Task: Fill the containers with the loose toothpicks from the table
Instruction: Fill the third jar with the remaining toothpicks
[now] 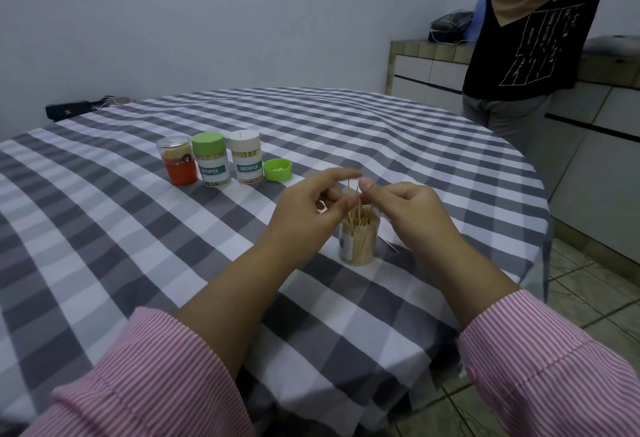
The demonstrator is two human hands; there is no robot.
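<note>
Toothpicks [356,194] were pinched between both hands — left hand [311,204] and right hand [412,208] each gripped the bundle. Directly below the grip stood the open container [358,242], bristling with toothpicks; the green lid [277,169] lay beyond.

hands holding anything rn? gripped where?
Both hands, left and right, pinch a few toothpicks near their upper ends, above the open container.

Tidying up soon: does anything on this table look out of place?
Yes. A loose green plastic lid lies upturned beside the white-capped toothpick jar, and a stray wooden toothpick lies on the checked cloth by the open clear jar.
</note>
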